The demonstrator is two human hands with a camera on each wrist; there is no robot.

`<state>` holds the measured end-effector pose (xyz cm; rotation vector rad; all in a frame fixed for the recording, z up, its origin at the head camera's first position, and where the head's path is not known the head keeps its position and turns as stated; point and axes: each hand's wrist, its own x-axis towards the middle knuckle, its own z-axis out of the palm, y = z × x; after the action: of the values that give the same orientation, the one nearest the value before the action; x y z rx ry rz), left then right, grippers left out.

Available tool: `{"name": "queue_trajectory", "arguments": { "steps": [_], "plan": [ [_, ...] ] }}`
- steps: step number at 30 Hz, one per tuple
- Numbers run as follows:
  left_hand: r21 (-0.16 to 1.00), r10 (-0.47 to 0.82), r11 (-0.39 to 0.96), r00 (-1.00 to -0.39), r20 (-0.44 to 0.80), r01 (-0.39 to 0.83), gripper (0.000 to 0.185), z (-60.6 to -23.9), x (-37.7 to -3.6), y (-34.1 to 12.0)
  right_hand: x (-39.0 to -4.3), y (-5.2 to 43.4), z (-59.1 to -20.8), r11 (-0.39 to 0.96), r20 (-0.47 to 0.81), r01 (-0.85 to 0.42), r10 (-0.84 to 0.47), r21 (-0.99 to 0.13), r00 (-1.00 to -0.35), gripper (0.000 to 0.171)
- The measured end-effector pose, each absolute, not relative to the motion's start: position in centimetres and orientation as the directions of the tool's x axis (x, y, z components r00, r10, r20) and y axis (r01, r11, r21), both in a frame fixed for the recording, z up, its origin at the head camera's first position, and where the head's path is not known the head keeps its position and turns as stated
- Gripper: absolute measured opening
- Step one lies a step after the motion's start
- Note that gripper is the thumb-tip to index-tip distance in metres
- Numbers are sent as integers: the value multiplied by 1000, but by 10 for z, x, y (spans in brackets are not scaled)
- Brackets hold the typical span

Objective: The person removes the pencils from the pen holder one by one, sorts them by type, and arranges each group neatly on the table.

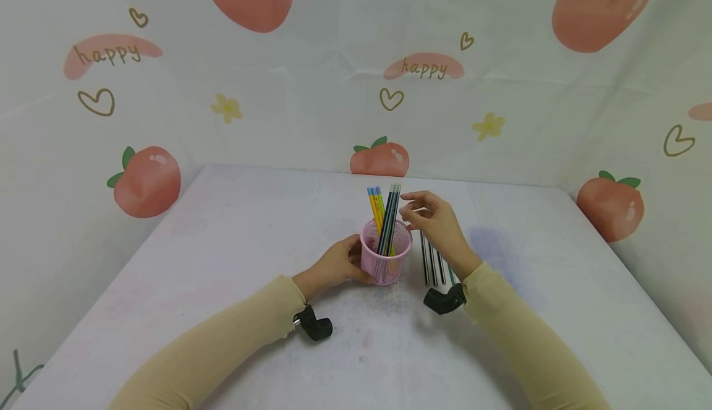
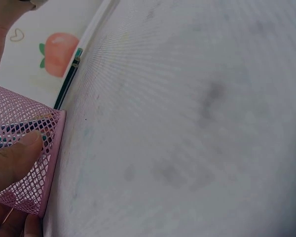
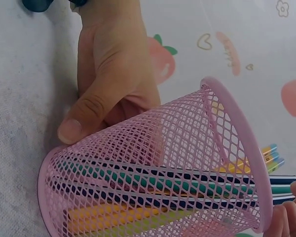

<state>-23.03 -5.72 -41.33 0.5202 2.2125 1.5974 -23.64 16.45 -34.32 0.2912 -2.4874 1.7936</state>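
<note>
Pink wire-mesh pencil cup [image 1: 385, 260] stands upright at centre of white table [image 1: 222, 243]. Left hand [image 1: 336, 263] grips cup's left wall, thumb against mesh. Right hand [image 1: 436, 221], just right of cup, pinches tops of dark striped pencils [image 1: 389, 218] standing in cup beside yellow pencils [image 1: 376, 209]. More dark striped pencils [image 1: 432, 264] lie flat on table under right hand.
</note>
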Motion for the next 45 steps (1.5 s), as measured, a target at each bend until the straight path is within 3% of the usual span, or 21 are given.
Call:
{"name": "queue_trajectory", "arguments": {
  "steps": [29, 45],
  "plan": [
    [946, 486, 311, -870, -82, 85, 77, -413, -230, -57, -242, 160, -343, 291, 50, -87, -130, -953, -990, 47],
    [948, 485, 305, -871, -74, 90, 77, -415, -231, -57, -226, 159, -334, 277, 130, -175, -171, -945, -977, 38]
  ]
}}
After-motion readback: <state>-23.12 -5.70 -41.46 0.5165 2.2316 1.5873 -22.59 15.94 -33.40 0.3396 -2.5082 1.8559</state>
